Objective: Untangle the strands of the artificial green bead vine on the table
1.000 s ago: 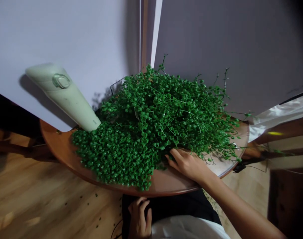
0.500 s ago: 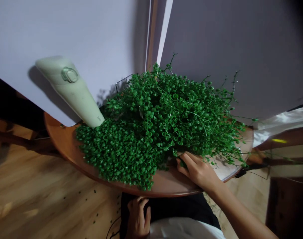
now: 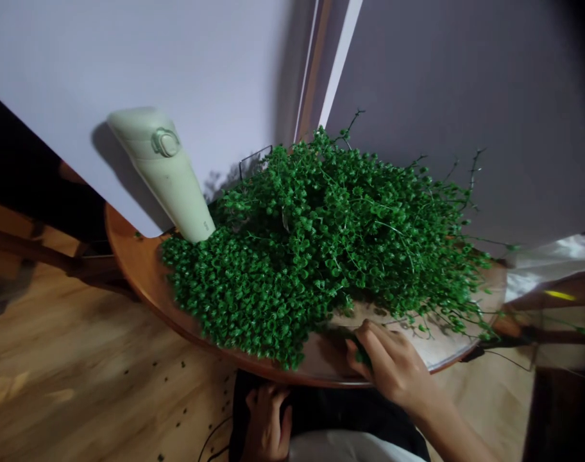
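A big heap of green artificial foliage (image 3: 316, 250) with tiny round leaves covers most of a round brown wooden table (image 3: 143, 276). My right hand (image 3: 391, 366) rests at the heap's near right edge, fingers curled and pinched on a green sprig. My left hand (image 3: 266, 423) lies low below the table edge, fingers loosely curled on my dark-clothed lap, and it holds nothing that I can see.
A pale green cone-shaped appliance (image 3: 170, 173) leans on the table's left back against the white wall. A wire frame (image 3: 254, 160) pokes out behind the foliage. Small dark bits lie scattered on the wooden floor (image 3: 81, 385). A black cable (image 3: 508, 359) hangs off the table's right side.
My right hand has drawn back from under the foliage toward the table's near edge, closing on a sprig. The view has shifted so everything sits further right. My left hand has stayed on my lap.
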